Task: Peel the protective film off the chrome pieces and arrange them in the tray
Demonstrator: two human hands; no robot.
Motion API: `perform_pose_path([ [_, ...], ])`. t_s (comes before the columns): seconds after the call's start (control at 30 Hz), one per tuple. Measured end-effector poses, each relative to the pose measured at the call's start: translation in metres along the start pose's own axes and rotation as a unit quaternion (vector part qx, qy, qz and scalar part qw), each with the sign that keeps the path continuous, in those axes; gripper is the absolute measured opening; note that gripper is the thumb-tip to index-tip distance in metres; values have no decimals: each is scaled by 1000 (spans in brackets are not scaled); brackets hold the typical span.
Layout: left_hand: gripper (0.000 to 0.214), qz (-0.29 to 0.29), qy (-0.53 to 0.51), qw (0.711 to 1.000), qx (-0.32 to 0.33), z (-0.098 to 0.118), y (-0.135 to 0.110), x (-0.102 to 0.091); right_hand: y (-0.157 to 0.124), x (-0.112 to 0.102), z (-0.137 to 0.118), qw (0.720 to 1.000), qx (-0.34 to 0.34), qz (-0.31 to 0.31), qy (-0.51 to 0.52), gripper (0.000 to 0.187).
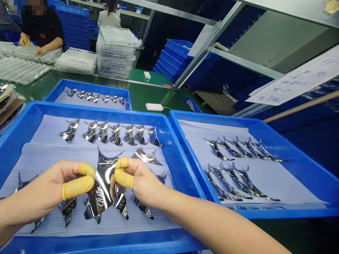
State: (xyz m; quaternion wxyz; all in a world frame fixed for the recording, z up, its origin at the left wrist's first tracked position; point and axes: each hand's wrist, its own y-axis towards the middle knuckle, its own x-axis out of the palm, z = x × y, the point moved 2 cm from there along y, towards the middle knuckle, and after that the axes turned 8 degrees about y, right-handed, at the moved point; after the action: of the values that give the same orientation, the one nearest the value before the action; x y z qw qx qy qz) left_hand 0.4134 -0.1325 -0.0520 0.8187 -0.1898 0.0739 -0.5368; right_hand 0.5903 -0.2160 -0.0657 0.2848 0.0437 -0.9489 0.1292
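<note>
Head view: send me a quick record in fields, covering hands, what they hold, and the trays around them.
left hand: pinches the chrome part on its left edge, yellow finger cots on
right hand: pinches the same part on its right edge
near tray: white liner, row of similar chrome pieces along the back
right tray: two rows of slimmer pieces
far tray: one row of small pieces
background: a co-worker at clear trays
</note>
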Motion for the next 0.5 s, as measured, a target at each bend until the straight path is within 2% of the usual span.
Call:
perform_pose_path([
  [0.1, 26, -21, -11, 1000, -8, 0, -2, 2, -3, 2, -3, 1000, -11, 5, 6, 46],
  [0.3, 24, 6, -21, 999, -25, 0, 3, 4, -6, 5, -9, 998, 5, 40, 49, 43],
  [0.5, 30, -4, -31, 999, -43, -7, 6, 4, -9, 7, -10, 994, 39, 23, 100, 36],
])
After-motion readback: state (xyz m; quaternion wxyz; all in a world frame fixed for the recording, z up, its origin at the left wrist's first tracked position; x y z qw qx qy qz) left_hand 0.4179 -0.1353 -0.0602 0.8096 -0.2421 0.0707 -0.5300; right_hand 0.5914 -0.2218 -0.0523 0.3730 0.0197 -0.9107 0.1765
